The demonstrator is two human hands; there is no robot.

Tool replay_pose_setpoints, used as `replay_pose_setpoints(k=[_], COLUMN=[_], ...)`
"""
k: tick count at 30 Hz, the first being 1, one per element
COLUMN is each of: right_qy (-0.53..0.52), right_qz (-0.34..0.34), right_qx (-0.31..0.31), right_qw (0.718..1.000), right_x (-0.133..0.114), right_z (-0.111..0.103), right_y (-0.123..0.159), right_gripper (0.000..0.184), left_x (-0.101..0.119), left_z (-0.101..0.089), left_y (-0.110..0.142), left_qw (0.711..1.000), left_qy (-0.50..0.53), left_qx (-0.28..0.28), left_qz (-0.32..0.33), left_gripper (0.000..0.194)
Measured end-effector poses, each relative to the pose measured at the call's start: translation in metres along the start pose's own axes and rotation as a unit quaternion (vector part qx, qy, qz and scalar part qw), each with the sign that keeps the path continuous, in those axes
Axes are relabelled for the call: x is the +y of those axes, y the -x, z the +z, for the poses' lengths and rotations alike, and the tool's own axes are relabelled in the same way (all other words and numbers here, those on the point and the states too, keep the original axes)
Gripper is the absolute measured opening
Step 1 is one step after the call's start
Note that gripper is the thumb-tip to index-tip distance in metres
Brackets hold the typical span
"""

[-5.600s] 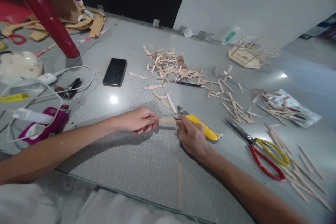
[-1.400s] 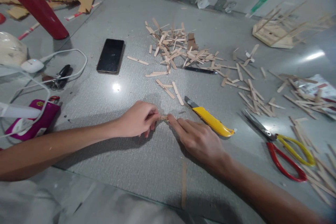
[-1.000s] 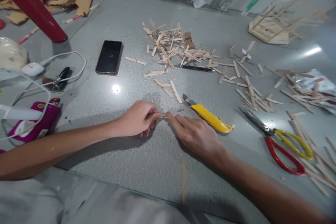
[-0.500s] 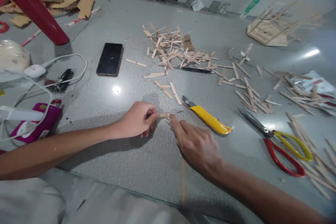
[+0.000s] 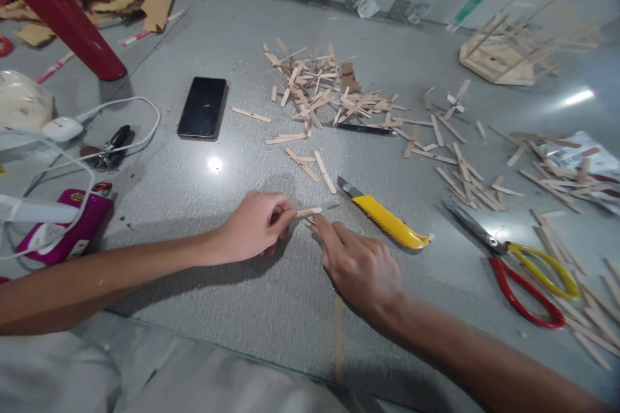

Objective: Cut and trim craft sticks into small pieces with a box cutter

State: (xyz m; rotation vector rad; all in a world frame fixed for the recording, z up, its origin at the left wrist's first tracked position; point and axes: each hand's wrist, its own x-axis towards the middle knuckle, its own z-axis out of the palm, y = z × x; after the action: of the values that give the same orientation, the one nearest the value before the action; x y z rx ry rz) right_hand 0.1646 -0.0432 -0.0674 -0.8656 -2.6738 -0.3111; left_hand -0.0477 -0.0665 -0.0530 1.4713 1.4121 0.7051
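Near the table's front edge my left hand (image 5: 256, 222) is closed, pinching a short flat wooden craft stick (image 5: 308, 212) between thumb and forefinger. The stick's free end points right. Just below it, the fingertips of my right hand (image 5: 361, 261) are curled together around a thin sliver too small to name, close to the stick's end. A yellow utility knife (image 5: 387, 219) with its blade out lies beyond my right hand. Loose craft sticks (image 5: 325, 172) rest just past both hands. Scissors (image 5: 498, 248) with one red and one yellow handle lie farther right.
A heap of craft sticks (image 5: 314, 87) spreads across the back, with a black pen (image 5: 367, 130) at its edge. A phone (image 5: 202, 108), white cable (image 5: 157, 117) and purple box (image 5: 68, 226) are at left. A stick-built frame (image 5: 498, 64) stands back right. A red pole (image 5: 62, 10) rises at left.
The right fingertips have drawn slightly down and away from the stick, whose free end now shows clear of them. The left hand keeps its pinch nearly in place.
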Motion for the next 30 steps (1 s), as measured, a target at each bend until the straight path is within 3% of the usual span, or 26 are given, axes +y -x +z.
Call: replay_pose_setpoints(k=[11,21,26,30], right_qy=[-0.006,-0.001,0.006,0.018], right_qz=[0.009,0.076,0.05,0.03], right_qx=[-0.046,-0.268,-0.315,-0.306], right_qw=[0.999,0.96,0.948,0.951], right_x=[0.0,-0.007,-0.007,-0.008], right_z=[-0.002,-0.021,-0.028,-0.028], right_y=[-0.001,-0.019,-0.029,-0.031], right_gripper=[0.033,0.045,0.04,0.038], left_x=[0.0,-0.003,0.0,0.0], left_z=[0.004,0.004,0.004,0.004], left_y=[0.002,0.0,-0.002,-0.002], left_qw=[0.996,0.991,0.99,0.991], left_qy=[-0.065,-0.094,-0.112,-0.107], left_qx=[0.039,0.041,0.03,0.026], left_qz=[0.051,0.082,0.084,0.081], left_gripper=[0.029,0.028,0.029,0.03])
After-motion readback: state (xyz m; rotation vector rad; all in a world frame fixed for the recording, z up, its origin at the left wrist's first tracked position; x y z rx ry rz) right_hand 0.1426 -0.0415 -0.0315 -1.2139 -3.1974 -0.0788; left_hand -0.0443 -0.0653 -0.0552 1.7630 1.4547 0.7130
